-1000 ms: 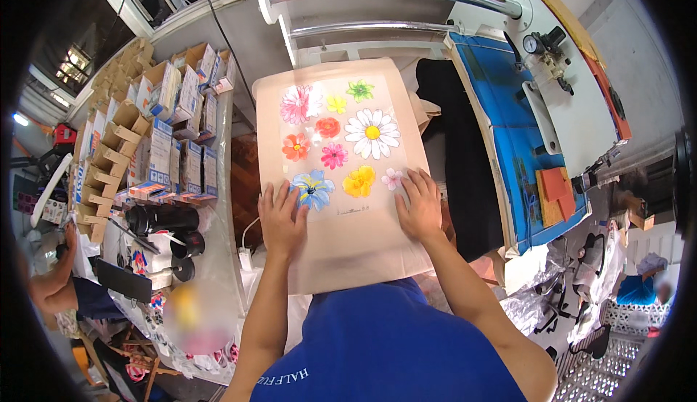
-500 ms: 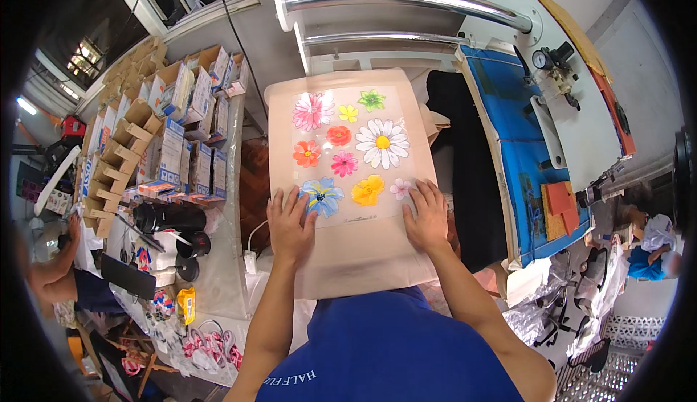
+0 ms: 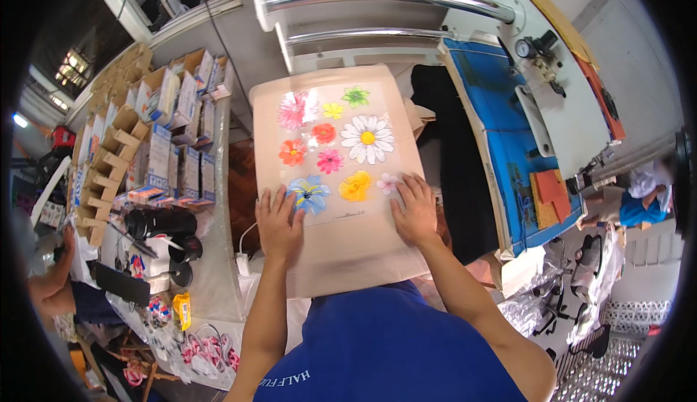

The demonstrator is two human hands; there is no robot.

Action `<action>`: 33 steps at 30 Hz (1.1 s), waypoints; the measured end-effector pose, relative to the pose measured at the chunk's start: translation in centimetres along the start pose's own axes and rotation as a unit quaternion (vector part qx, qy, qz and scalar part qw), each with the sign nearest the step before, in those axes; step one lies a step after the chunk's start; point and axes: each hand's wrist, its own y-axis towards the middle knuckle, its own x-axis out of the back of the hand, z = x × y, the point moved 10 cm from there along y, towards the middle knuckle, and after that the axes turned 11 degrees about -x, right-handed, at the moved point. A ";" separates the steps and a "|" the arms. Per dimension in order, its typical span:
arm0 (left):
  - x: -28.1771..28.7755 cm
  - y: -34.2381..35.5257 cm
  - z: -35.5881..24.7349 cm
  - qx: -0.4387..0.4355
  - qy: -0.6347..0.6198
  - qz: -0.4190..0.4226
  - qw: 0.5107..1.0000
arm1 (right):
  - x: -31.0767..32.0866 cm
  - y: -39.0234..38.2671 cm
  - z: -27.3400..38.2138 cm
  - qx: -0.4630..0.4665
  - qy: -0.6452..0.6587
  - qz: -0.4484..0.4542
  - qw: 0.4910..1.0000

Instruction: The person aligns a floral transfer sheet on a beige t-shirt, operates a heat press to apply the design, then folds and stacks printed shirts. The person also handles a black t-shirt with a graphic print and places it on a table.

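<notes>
Beige fabric (image 3: 356, 257) lies smooth over a flat, board-like surface in front of me. On it rests a clear, shiny film sheet (image 3: 337, 202) printed with colourful flowers, among them a white daisy (image 3: 368, 139), a blue flower (image 3: 309, 194) and a yellow flower (image 3: 355, 186). My left hand (image 3: 281, 222) lies flat with fingers spread, at the film's lower left edge beside the blue flower. Across from it, my right hand (image 3: 416, 210) rests open at the lower right edge, its fingertips next to a small pale pink flower (image 3: 387, 182). Neither hand grips anything.
Right of the fabric, a heat-press-like machine has a blue covered bed (image 3: 501, 141), a pressure gauge (image 3: 524, 48) and orange pads (image 3: 552, 195). Black cloth (image 3: 454, 170) hangs alongside. Cardboard bins (image 3: 120, 152) crowd the left table. Other people are at far left and far right.
The whole view has shifted slightly, so the fabric and machine appear farther left. Both hands keep nearly the same places at the film's lower corners.
</notes>
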 end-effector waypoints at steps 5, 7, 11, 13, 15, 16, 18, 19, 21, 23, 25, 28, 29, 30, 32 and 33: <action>-0.1 -0.2 0.1 0.000 0.001 0.001 1.000 | -0.2 -0.1 0.0 0.002 0.004 0.001 1.000; -0.1 0.0 -0.1 -0.007 0.003 -0.003 1.000 | 0.0 -0.1 -0.2 0.006 0.003 -0.006 1.000; 0.1 0.3 -0.4 -0.007 0.001 -0.003 1.000 | 0.0 0.0 -0.3 0.001 0.010 -0.004 1.000; 0.0 0.2 -0.3 -0.006 -0.001 -0.003 1.000 | -0.1 0.0 -0.4 0.000 0.006 -0.004 1.000; -0.1 0.4 -0.3 -0.007 -0.002 -0.005 1.000 | 0.0 0.0 -0.5 -0.002 0.003 -0.006 1.000; 0.0 0.3 -0.3 -0.007 0.000 -0.006 1.000 | 0.0 0.0 -0.3 -0.001 0.004 -0.005 1.000; -0.1 0.1 -0.3 -0.006 0.001 -0.005 1.000 | 0.0 0.1 -0.4 0.000 0.000 -0.004 1.000; 0.1 -0.1 0.1 0.000 0.007 -0.003 1.000 | -0.4 0.2 0.0 0.005 0.001 0.000 1.000; -0.2 -0.1 0.2 -0.002 0.008 -0.001 1.000 | -0.2 0.2 0.0 0.006 -0.005 -0.002 1.000; -0.4 0.2 0.2 -0.011 0.009 -0.003 1.000 | -0.2 0.2 -0.3 0.005 -0.005 -0.008 1.000; -0.2 0.1 0.1 -0.003 0.005 -0.009 1.000 | -0.2 -0.1 -0.3 0.007 -0.004 -0.016 1.000; 0.0 -0.2 0.4 0.002 0.001 -0.012 1.000 | -0.2 0.0 0.2 0.014 0.003 -0.019 1.000; 0.0 -0.2 0.4 0.003 0.002 -0.011 1.000 | -0.1 0.0 0.3 0.016 0.007 -0.020 1.000; -0.1 -0.2 0.4 0.004 0.003 -0.009 1.000 | 0.0 0.0 0.3 0.016 0.006 -0.021 1.000; -0.1 -0.2 0.5 0.005 0.003 -0.010 1.000 | 0.0 -0.1 0.3 0.018 0.007 -0.023 1.000; -0.2 -0.3 0.5 0.005 0.003 -0.010 1.000 | 0.0 -0.1 0.3 0.018 0.008 -0.023 1.000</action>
